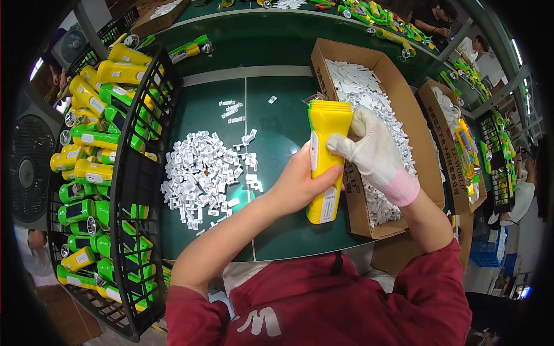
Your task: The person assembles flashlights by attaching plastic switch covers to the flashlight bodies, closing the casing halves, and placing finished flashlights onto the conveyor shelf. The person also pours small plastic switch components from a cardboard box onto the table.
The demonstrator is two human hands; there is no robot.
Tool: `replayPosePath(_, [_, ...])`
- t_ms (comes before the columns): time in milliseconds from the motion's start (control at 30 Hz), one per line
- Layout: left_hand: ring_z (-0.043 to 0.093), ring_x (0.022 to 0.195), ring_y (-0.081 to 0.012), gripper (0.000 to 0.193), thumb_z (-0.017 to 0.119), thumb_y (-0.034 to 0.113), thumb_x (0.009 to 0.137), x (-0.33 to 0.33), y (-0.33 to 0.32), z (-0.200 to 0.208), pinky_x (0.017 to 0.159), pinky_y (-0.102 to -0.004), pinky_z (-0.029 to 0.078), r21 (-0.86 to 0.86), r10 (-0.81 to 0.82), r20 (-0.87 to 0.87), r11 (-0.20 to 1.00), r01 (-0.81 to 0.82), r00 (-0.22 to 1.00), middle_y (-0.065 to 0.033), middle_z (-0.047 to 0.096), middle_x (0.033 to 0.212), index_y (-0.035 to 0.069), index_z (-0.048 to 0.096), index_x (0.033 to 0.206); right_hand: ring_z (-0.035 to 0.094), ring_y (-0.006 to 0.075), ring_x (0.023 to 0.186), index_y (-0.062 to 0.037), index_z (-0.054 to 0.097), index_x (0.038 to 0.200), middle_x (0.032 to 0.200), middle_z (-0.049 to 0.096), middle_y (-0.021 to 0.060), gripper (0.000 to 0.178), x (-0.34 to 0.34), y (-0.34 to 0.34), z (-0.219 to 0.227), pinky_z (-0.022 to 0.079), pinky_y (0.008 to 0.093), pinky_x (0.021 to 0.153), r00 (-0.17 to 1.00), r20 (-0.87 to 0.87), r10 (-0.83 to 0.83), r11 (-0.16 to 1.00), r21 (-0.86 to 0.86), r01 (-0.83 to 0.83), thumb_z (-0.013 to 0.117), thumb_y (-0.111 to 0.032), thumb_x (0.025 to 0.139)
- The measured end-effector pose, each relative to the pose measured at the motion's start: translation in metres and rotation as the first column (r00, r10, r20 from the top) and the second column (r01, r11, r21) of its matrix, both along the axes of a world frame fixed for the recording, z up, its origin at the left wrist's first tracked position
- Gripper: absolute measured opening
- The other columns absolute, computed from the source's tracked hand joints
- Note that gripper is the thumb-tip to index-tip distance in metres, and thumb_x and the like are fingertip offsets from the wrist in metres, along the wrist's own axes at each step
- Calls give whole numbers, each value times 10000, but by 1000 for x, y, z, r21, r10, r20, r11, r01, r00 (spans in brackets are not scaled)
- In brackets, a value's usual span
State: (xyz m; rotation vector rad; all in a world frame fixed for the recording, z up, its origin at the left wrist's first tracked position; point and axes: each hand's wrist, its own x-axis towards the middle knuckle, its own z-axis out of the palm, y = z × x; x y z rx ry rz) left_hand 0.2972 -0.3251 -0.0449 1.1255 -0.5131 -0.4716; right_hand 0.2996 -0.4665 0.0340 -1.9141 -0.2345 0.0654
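Note:
A yellow flashlight [329, 173] with a green edge stands nearly upright over the green table, its wide ribbed head at the top. My bare left hand [309, 176] is wrapped round its body, thumb across the front. My right hand [372, 141], in a white glove with a pink cuff, is closed at the flashlight's upper right side. The gloved thumb lies on the body below the head, and the other fingers are bent beside it. Whether a small part is between those fingers is hidden. Left of my hands lies a pile of small white plastic parts [199, 173].
A black crate [124, 207] of yellow and green flashlights stands at the left. On the right, a cardboard box [415, 155] holds many white pieces. Behind it is another carton [447, 138]. More flashlights [193, 49] lie beyond the table; people work at the far right.

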Motion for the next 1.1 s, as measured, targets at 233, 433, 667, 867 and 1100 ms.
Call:
replayPosePath(233, [603,813,-166,356,568,127,828,3,1,1,739,-317,489,-49,37,-33,998,-38,999,-90,562,947,24,388,1117,500,137,647,19,459,899,759,528,85,290,-5,0,-1,438,278,614,996,2,-92,960,-264,89,642,-160,762])
replayPosePath(433, [584,887,-185,434,599,161,808,-4,-2,1,781,-320,467,84,193,93,976,-201,977,-113,571,985,-2,393,1153,484,113,644,8,446,871,748,517,78,271,-2,8,-15,423,264,581,994,71,-87,995,54,83,633,-164,777])
replayPosePath(667, [589,887,-190,445,594,186,815,0,-3,-5,784,-332,468,83,171,-2,982,-170,985,-122,575,986,-6,390,1162,461,92,600,-10,428,844,694,464,34,329,3,5,-21,413,259,521,988,40,-146,989,-18,147,628,-268,803])
replayPosePath(867, [595,866,-194,437,590,178,814,-1,-6,-9,775,-334,473,74,210,37,974,-213,977,-120,583,971,-7,395,1158,442,82,597,-30,420,820,688,438,17,344,1,8,-19,405,243,505,990,-14,-140,989,44,140,618,-310,808])
replayPosePath(1100, [597,808,-156,354,571,131,827,-3,-6,-7,732,-314,482,-3,170,-28,985,-171,985,-87,577,944,19,412,1123,454,78,660,-15,431,858,726,460,23,309,-1,9,-18,413,237,556,992,-27,-123,991,51,124,624,-250,802])
